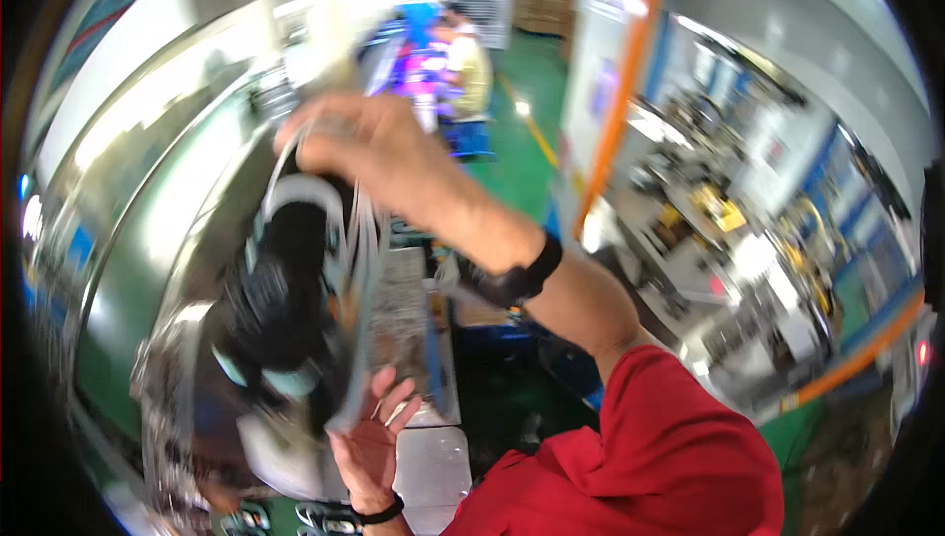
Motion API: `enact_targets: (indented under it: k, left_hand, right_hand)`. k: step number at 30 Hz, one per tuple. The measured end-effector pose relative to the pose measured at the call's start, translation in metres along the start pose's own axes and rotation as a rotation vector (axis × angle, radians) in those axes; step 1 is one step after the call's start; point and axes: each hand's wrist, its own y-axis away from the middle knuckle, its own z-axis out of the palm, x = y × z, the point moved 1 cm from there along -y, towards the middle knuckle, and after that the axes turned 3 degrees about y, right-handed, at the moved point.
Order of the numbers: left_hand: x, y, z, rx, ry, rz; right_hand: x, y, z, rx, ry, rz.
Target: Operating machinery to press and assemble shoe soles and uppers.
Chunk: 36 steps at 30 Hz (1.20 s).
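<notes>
The picture is motion-blurred. My right hand [364, 147] is raised high, shut on the top of a long pale grey strap [366, 270] that hangs down in loops. My left hand [369, 442] is low, palm up with fingers spread, just under the strap's lower end; I cannot tell whether it touches it. Both wrists carry a black band, and my right arm has a red sleeve [650, 447].
Behind the strap stands a black machine with teal parts [276, 300] on a metal workbench [433, 467]. A person in a yellow top [471, 68] works farther along the line. A white and orange pillar [610, 83] and cluttered benches [728, 241] are to the right, over green floor [522, 142].
</notes>
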Motion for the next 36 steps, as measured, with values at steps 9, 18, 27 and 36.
enact_targets:
  k: [9, 18, 27, 36]
  left_hand:
    - [-0.228, -0.003, 0.220, -0.279, 0.197, -0.670]
    - [-0.450, 0.016, 0.356, -0.837, -0.632, -0.499]
    - [-0.732, 0.022, 0.449, -1.149, -1.064, -0.440]
    - [-0.913, -0.033, 0.435, -0.764, -1.555, -0.291]
  right_hand:
    - [-0.070, 0.358, -0.254, 0.668, 0.197, 0.546]
    - [-0.143, 0.573, -0.330, 1.391, 0.257, 0.622]
    - [-0.225, 0.732, -0.401, 1.834, 0.754, 0.648]
    - [-0.256, 0.739, -0.406, 1.962, 1.015, 0.871]
